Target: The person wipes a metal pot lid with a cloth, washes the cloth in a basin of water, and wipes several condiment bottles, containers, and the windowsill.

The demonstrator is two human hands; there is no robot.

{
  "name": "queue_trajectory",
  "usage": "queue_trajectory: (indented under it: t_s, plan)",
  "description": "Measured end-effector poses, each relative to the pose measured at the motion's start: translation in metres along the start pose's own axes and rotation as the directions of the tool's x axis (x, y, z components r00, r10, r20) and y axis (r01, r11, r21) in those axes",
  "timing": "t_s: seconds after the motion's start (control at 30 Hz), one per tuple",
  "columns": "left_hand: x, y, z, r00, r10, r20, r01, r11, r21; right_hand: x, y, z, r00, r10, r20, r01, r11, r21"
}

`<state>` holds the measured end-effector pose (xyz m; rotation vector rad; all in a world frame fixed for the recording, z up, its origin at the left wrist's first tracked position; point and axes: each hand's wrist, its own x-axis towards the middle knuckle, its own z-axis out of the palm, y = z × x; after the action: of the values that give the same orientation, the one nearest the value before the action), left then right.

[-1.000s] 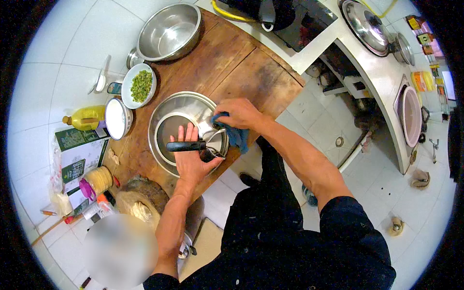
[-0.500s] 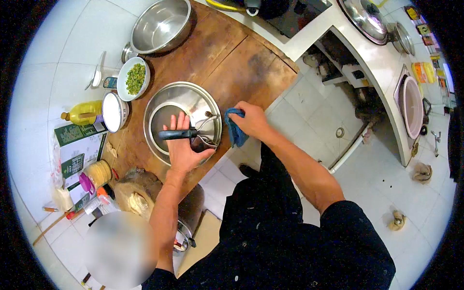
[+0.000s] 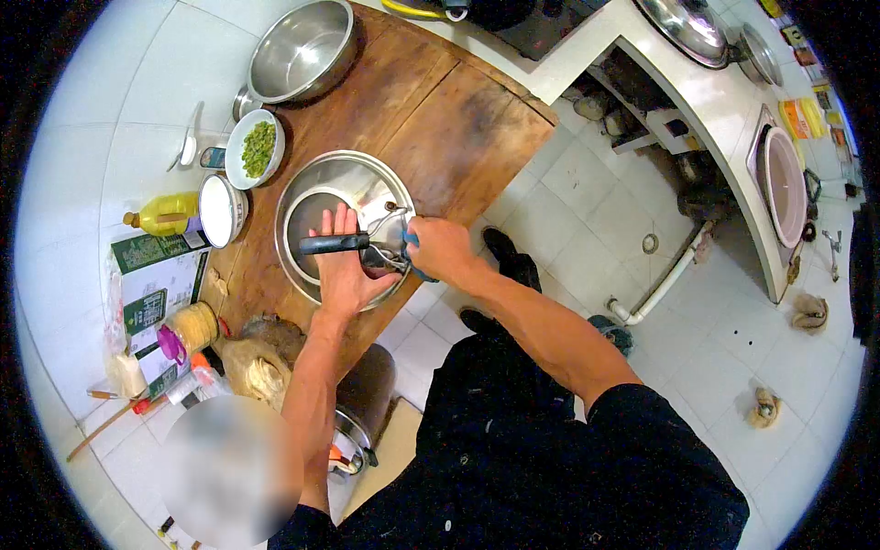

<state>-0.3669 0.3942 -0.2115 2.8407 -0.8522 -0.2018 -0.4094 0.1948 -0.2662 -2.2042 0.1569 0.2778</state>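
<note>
A round steel lid or pan [image 3: 385,179] with a black handle [image 3: 335,243] on a wire bracket lies on the wooden table. My left hand [image 3: 342,275] is spread flat on it, fingers apart under the handle, thumb pointing right. At the right rim, my right hand [image 3: 442,249] is closed on a blue cloth [image 3: 411,240], which is mostly hidden by the fingers and touches the metal near the bracket's wire.
On the wooden table [image 3: 458,137] stand a steel basin [image 3: 302,50], a bowl of chopped greens [image 3: 258,149] and a white bowl [image 3: 220,211]. An oil bottle [image 3: 165,215] and a jar [image 3: 192,327] line the left wall. A stove counter [image 3: 587,46] is at upper right.
My right hand drew the cloth away from the rim to the right, then brought it back against the metal. My left hand stays spread on it. The whole view has shifted slightly.
</note>
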Motion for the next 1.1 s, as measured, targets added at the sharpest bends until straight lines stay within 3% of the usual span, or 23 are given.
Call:
queue_trajectory:
  t_s: [0.13,0.23,0.3,0.37,0.4,0.43,0.5,0.53,0.63,0.77,0.97,1.03,1.1]
  plan:
    - [0.001,-0.002,-0.002,1.0,0.01,-0.003,-0.01,1.0,-0.012,-0.02,0.003,0.006,0.997,-0.005,0.071,0.002,0.999,0.045]
    - [0.001,-0.001,-0.003,1.0,0.014,-0.023,-0.015,0.999,-0.036,-0.035,0.007,0.016,0.985,-0.108,0.134,0.098,0.992,0.079]
    - [-0.001,-0.002,0.002,1.0,0.003,-0.027,-0.004,0.999,-0.045,-0.044,0.008,0.029,0.991,0.12,0.06,-0.134,0.903,0.409]
    - [0.0,-0.005,0.019,0.991,-0.007,-0.137,0.003,1.0,-0.026,-0.042,0.011,0.041,0.982,0.187,0.01,-0.169,0.862,0.477]
    - [0.001,0.004,0.024,0.977,-0.055,-0.204,0.027,0.99,-0.138,-0.039,0.013,0.048,0.966,0.257,-0.038,-0.195,0.814,0.547]
    - [0.005,0.011,0.029,0.977,-0.045,-0.207,0.018,0.991,-0.134,-0.031,0.019,0.055,0.965,0.258,-0.048,-0.19,0.813,0.551]
    - [0.016,0.033,0.04,0.908,-0.312,-0.28,0.264,0.945,-0.195,-0.013,0.027,0.052,0.91,0.34,-0.237,-0.088,0.717,0.691]
    - [0.021,0.043,0.043,0.883,-0.36,-0.303,0.316,0.931,-0.186,-0.013,0.028,0.045,0.889,0.398,-0.228,-0.101,0.654,0.749]
    - [0.028,0.052,0.033,0.898,-0.35,-0.265,0.32,0.935,-0.149,-0.023,0.03,0.028,0.861,0.442,-0.252,-0.102,0.635,0.766]
    - [0.021,0.05,0.015,0.948,-0.19,-0.255,0.197,0.98,0.001,-0.047,0.032,0.034,0.888,0.444,-0.117,-0.202,0.606,0.769]
    - [0.019,0.04,0.032,0.937,-0.113,-0.331,0.135,0.99,0.043,-0.023,0.014,0.056,0.794,0.55,-0.261,-0.238,0.675,0.698]
    - [0.017,0.04,0.031,0.944,-0.097,-0.314,0.129,0.988,0.082,-0.014,0.022,0.061,0.705,0.604,-0.371,-0.224,0.686,0.692]
    - [0.019,0.04,0.031,0.944,-0.088,-0.317,0.121,0.989,0.086,-0.017,0.021,0.059,0.701,0.596,-0.392,-0.223,0.705,0.673]
